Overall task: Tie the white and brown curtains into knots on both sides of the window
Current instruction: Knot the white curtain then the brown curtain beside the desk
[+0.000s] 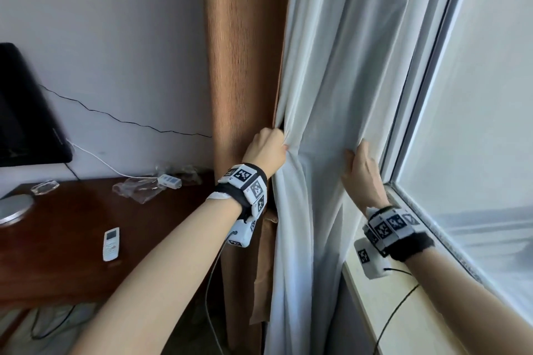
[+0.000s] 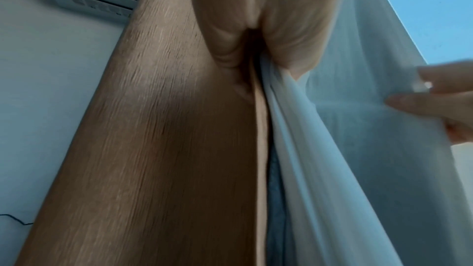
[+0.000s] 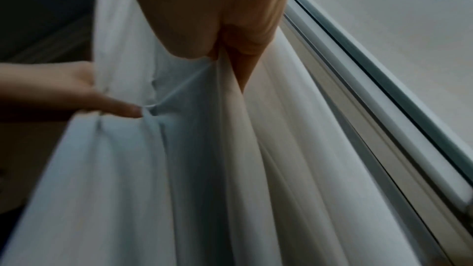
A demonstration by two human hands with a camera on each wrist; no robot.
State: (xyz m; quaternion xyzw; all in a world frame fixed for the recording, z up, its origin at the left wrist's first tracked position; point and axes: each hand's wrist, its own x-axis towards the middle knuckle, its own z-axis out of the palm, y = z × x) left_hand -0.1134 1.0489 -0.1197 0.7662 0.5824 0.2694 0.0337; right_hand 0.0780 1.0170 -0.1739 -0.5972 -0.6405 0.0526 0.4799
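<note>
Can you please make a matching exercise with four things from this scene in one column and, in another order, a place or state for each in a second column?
Things:
1. white curtain
2. brown curtain
3. remote control
4. left hand

Places or states:
A. lies on the dark wooden desk
B. hangs between the wall and the other curtain, not gripped
C. grips a bunched fold near the brown curtain
D. is held by both hands, beside the window

Pairs: 1-D, 2-B, 3-A, 4-C. The right hand holds the white curtain's window-side edge.

White curtain beside brown curtain, unknotted.
</note>
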